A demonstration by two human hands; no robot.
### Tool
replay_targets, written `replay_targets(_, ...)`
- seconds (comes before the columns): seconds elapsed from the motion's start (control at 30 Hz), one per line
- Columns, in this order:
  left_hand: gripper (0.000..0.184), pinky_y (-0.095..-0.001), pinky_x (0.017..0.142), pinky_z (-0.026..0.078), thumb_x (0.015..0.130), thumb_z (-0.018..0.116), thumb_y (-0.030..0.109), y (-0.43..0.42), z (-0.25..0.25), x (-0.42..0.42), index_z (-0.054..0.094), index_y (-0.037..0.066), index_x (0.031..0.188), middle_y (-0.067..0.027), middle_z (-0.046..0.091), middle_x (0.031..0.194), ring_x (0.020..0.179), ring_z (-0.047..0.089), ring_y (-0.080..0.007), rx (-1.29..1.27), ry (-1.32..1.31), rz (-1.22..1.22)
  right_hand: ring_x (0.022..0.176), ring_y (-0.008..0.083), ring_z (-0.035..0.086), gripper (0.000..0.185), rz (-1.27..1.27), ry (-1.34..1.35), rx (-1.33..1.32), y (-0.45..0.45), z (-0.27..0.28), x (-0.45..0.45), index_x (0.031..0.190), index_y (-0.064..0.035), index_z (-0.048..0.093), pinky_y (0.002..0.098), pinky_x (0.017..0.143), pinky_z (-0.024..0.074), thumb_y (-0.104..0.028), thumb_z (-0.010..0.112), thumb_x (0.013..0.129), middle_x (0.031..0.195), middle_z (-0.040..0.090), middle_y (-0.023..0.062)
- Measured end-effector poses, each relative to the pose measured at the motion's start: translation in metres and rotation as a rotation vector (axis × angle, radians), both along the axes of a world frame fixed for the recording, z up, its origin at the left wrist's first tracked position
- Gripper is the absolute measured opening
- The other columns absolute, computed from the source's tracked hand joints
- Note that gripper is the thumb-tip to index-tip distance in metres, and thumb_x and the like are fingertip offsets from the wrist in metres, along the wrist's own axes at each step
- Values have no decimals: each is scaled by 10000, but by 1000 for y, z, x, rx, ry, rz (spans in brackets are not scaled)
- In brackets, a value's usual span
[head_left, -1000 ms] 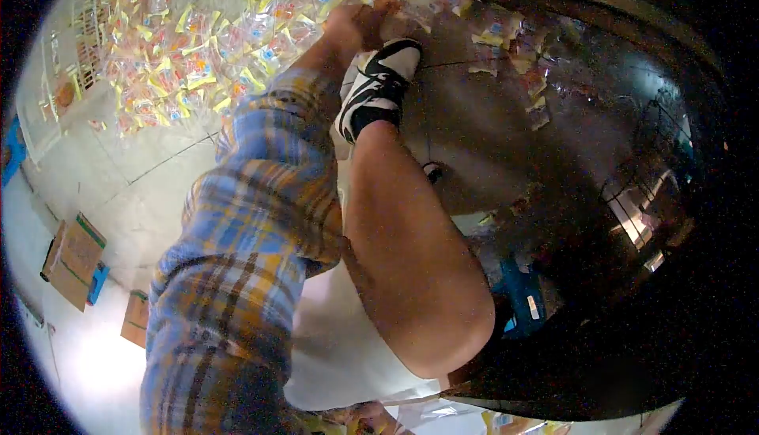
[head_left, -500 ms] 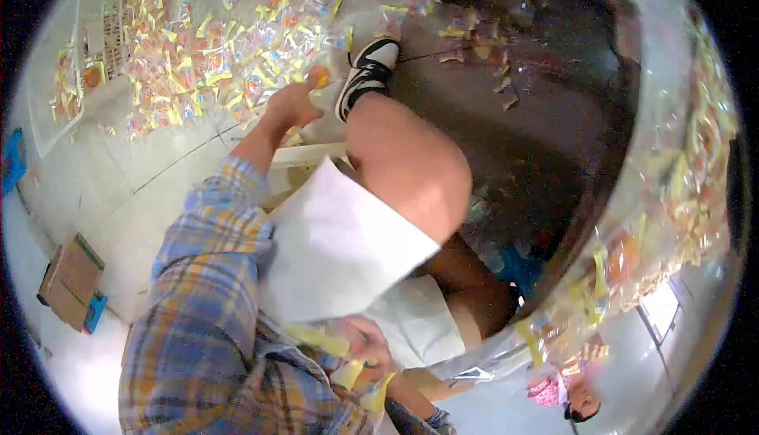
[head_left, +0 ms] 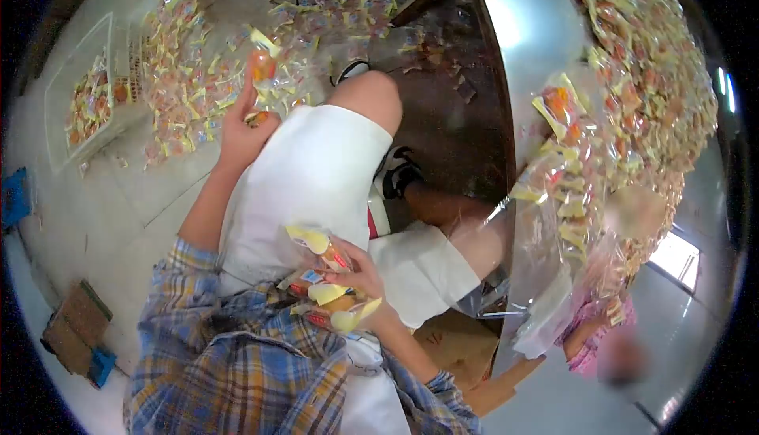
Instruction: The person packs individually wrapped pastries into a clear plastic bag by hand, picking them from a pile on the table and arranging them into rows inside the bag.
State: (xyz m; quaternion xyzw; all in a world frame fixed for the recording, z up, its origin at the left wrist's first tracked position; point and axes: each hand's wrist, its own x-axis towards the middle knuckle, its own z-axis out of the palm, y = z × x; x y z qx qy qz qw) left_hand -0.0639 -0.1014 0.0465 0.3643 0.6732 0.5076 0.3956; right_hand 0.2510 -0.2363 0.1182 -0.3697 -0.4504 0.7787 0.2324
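Small clear packets with yellow ends and orange-brown contents are in both hands. My left hand (head_left: 243,130) is raised over the floor at the left, its fingers stretched forward. At its fingertips is a packet (head_left: 263,65) with a round orange piece inside. Another small orange-brown piece (head_left: 257,119) shows by the thumb. In front of my belly, my right hand (head_left: 362,273) is closed around several packets (head_left: 338,299); their yellow ends stick out between the fingers and its palm is hidden.
Many packets (head_left: 178,63) cover the floor ahead, beside a clear bin (head_left: 79,138) holding more. A metal table (head_left: 530,63) at the right bears a large heap of packets (head_left: 632,111). Cardboard (head_left: 75,320) lies at lower left. Another person's pink sleeve (head_left: 585,332) is beyond the table.
The view has turned, bringing more of the table into sight. My left hand has come back from near the shoe, with a packet at its fingertips. My right hand still holds its packets.
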Motion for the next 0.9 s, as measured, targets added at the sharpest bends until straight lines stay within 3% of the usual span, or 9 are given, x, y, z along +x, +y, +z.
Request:
replay_targets(0.1,940,-287,807,577,834,689,-27,-7,61,5,227,60,1648,-151,640,1296,903,691,-176,216,207,-14,1428,411,466,677,-71,-49,496,7,34,-3,1279,-145,717,469,1171,377,-241,975,660,1559,414,226)
replay_targets(0.17,930,-321,836,572,847,708,-4,-28,112,11,231,46,1644,-170,620,1327,1023,669,-203,331,147,-42,1409,404,488,694,-201,-70,58,5,23,12,1295,-141,710,466,1174,374,-234,972,660,1528,457,217)
replay_targets(0.3,895,-433,782,601,858,751,46,-70,170,30,262,43,1607,-242,609,1296,1069,663,-333,583,-213,-112,1172,328,624,390,-500,47,33,45,104,-4,1185,-87,683,455,1031,505,-63,796,813,1317,580,183)
replay_targets(0.37,807,-472,756,626,847,762,68,-81,184,46,325,25,1524,-281,630,1239,1013,702,-401,582,-434,-211,1171,320,623,411,-636,144,97,45,113,8,1233,-78,644,454,1020,514,-115,761,840,1319,583,183)
replay_targets(0.6,442,-389,776,518,743,753,138,-89,163,78,730,44,1174,-112,748,963,817,704,-275,596,-504,-710,1170,291,622,540,-875,426,437,6,115,61,1401,-47,510,448,978,546,-295,636,938,1327,593,182)
replay_targets(0.67,599,-289,659,418,659,668,29,-45,217,97,740,79,1252,8,754,847,668,661,-125,802,-325,-868,1169,282,621,588,-963,431,517,6,125,64,1449,-38,472,447,966,555,-346,601,965,1330,596,182)
replay_targets(0.8,750,-306,629,360,682,650,43,-43,221,116,661,195,1417,49,698,796,600,568,-147,662,-54,-1174,1159,306,641,504,-1167,-31,620,11,166,44,1323,4,583,450,963,569,-357,615,972,1263,643,177)
replay_targets(0.83,623,-330,629,374,709,693,27,-43,220,122,704,89,1329,7,742,867,636,607,-148,677,-62,-1181,1144,313,651,495,-1143,-226,662,6,163,50,1309,9,590,461,963,571,-359,606,978,1247,652,174)
replay_targets(0.9,711,-317,643,383,716,670,60,-48,212,132,642,156,1420,10,719,850,622,580,-172,681,-52,-1173,1166,312,646,573,-1077,-244,630,-1,156,53,1341,-1,562,473,991,557,-436,596,969,1263,643,159)
